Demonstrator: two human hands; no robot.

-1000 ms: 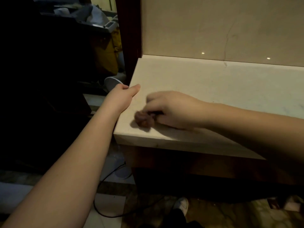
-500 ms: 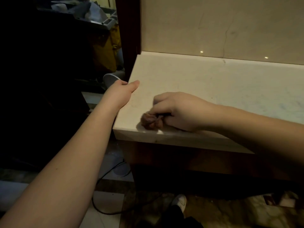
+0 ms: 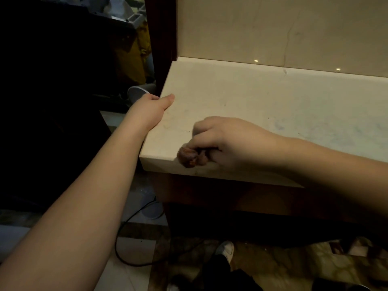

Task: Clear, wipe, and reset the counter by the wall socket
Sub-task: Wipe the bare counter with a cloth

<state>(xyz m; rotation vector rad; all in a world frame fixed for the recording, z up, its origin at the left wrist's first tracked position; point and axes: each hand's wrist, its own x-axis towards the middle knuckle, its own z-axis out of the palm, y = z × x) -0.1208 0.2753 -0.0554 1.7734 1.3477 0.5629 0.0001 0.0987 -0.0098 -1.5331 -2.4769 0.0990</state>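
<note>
A pale stone counter (image 3: 262,101) runs along a beige wall. My right hand (image 3: 222,141) grips a small bunched brown cloth (image 3: 189,157) and holds it at the counter's front edge, near the left corner. My left hand (image 3: 151,108) rests on the counter's left edge with its thumb lying on top; its fingers are hidden over the side. No wall socket is in view.
A dark wooden post (image 3: 163,38) stands at the counter's back left corner. To the left is a dim cart with a yellow bag (image 3: 132,57). On the floor lie a black cable (image 3: 130,238) and a white round base (image 3: 152,211). My white shoe (image 3: 225,249) shows below.
My right hand has drawn the cloth toward me, from the counter top to its front edge. My left hand has stayed on the left edge.
</note>
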